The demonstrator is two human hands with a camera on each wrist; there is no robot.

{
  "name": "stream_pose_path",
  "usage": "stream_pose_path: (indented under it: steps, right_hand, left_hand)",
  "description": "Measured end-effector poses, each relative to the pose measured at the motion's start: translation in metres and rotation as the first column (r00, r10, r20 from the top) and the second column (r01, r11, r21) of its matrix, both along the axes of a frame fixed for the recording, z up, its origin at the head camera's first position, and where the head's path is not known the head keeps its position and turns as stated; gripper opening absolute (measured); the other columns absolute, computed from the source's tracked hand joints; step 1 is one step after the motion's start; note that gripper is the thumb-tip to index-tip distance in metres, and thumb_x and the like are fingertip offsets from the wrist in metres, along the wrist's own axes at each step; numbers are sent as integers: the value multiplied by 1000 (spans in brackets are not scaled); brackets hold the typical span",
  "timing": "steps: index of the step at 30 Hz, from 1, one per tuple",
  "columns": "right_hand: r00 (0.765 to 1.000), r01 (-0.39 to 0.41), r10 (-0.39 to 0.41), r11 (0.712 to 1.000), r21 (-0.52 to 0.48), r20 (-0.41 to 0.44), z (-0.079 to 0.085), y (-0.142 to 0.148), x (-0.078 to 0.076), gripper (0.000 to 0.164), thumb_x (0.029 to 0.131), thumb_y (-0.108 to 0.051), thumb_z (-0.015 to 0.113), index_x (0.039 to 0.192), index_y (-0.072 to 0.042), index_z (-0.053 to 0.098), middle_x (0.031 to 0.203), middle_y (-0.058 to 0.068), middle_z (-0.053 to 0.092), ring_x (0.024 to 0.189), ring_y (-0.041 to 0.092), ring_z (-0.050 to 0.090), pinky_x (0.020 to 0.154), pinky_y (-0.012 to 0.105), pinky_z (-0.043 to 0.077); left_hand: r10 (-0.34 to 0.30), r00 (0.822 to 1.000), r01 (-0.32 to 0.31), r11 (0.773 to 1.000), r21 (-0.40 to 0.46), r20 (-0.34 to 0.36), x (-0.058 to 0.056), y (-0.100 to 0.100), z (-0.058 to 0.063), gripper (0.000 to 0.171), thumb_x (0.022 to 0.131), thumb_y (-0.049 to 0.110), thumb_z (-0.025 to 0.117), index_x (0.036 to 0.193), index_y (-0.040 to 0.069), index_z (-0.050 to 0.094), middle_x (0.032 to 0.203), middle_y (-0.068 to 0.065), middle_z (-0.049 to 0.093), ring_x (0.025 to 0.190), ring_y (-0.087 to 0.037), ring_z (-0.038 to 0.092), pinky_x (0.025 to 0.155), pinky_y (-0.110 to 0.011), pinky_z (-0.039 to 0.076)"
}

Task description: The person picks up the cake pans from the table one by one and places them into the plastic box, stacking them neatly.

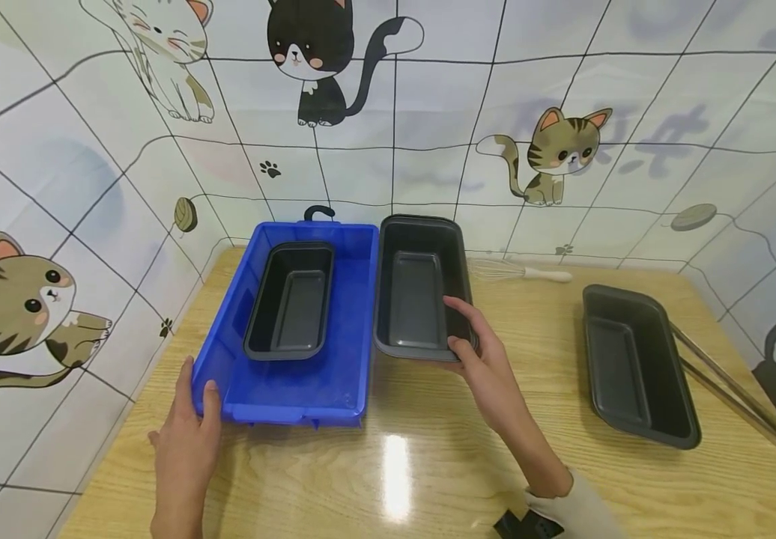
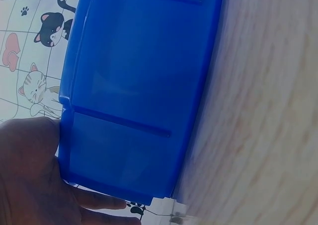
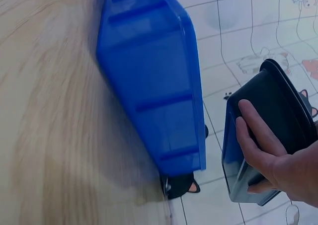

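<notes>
My right hand (image 1: pixel 489 374) holds a dark grey loaf pan (image 1: pixel 418 299) by its near right corner. The thumb lies over the rim, and the other fingers press the outside of the pan (image 3: pixel 271 106) in the right wrist view. This pan is raised off the table, right beside the blue plastic bin (image 1: pixel 344 374). A smaller dark loaf pan (image 1: pixel 293 299) sits inside the bin, toward its left side. My left hand (image 1: pixel 189 442) rests at the bin's near left corner, thumb at the front wall and straight fingers along the left side.
Another dark loaf pan (image 1: pixel 637 367) stands on the right of the wooden table (image 1: pixel 334 486). Metal tongs (image 1: pixel 732 389) lie beyond its right side. A whisk (image 1: pixel 523 272) with a pale handle lies by the back wall. Cat-printed sheeting (image 1: pixel 428 97) encloses the table.
</notes>
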State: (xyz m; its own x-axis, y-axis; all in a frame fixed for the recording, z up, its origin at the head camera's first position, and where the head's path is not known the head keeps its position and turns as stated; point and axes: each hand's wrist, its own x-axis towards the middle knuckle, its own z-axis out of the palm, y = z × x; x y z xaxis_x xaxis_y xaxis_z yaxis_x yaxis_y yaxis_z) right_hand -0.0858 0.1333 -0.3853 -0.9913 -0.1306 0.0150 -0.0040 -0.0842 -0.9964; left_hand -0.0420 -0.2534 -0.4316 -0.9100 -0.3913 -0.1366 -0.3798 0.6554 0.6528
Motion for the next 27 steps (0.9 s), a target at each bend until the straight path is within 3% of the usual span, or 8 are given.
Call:
stream_pose_path:
  steps: [5, 7, 10, 16, 18, 20, 22, 27]
  right_hand:
    - [1000, -7, 8, 998, 56, -17, 5, -26, -9, 58, 112, 1, 39, 169, -11, 38, 173, 11, 30, 130, 35, 65, 99, 32, 64]
    - [1000, -5, 8, 995, 103, -29, 6, -39, -11, 58, 111, -1, 42, 168, -14, 42, 164, 13, 41, 100, 26, 69, 89, 29, 64]
    - [999, 9, 0, 987, 158, -52, 7, -61, -17, 57, 110, -2, 47, 165, -17, 48, 139, 16, 55, 65, 13, 46, 66, 19, 51]
    - [996, -78, 81, 996, 52, -48, 6, -97, -27, 55, 110, -1, 43, 164, -12, 46, 144, 21, 57, 65, 11, 53, 62, 20, 50]
    - [994, -94, 99, 990, 102, -52, 6, -106, -28, 56, 110, -4, 43, 165, -14, 46, 115, 17, 66, 59, 10, 49, 56, 21, 49]
    - [993, -81, 96, 975, 206, -64, 6, -115, -31, 55, 110, -8, 46, 164, -18, 48, 83, 5, 56, 52, 12, 28, 49, 23, 30]
    - [991, -88, 109, 966, 245, -78, 5, -124, -34, 55, 109, -10, 46, 164, -18, 48, 66, -4, 39, 49, 11, 27, 48, 24, 27]
    - [986, -105, 137, 952, 288, -90, 4, -143, -41, 55, 109, -10, 46, 163, -17, 48, 59, -8, 31, 48, 7, 26, 48, 24, 26]
  left_hand:
    - [6, 1000, -6, 1000, 4, -2, 1, 1, -1, 70, 119, 46, 26, 179, 18, 5, 175, -35, 22, 156, -68, 25, 118, -92, -1]
    - [16, 1000, -16, 1000, 1, -7, 2, 0, -2, 69, 118, 46, 26, 179, 19, 6, 174, -35, 23, 156, -68, 25, 119, -92, -1]
    - [22, 1000, -22, 1000, -5, -17, 3, 0, -3, 69, 118, 46, 26, 179, 20, 7, 174, -35, 24, 156, -68, 26, 119, -91, -1]
    - [23, 1000, -23, 1000, -5, -18, 2, 0, -3, 69, 118, 46, 26, 178, 18, 7, 173, -36, 24, 155, -69, 26, 119, -91, -1]
    - [27, 1000, -27, 1000, -3, -11, 3, -1, -3, 69, 118, 45, 26, 178, 17, 7, 174, -36, 23, 154, -69, 26, 119, -91, -2]
    - [29, 1000, -29, 1000, 3, -4, 3, 0, -2, 69, 118, 46, 26, 179, 18, 7, 174, -35, 22, 155, -69, 25, 119, -91, -3]
    - [28, 1000, -28, 1000, 9, -2, 2, 0, -1, 69, 118, 46, 26, 179, 19, 6, 175, -35, 22, 156, -69, 24, 120, -91, -4]
    - [23, 1000, -23, 1000, 15, 7, 1, 2, -1, 69, 119, 46, 25, 179, 18, 4, 173, -38, 22, 154, -70, 25, 120, -90, -4]
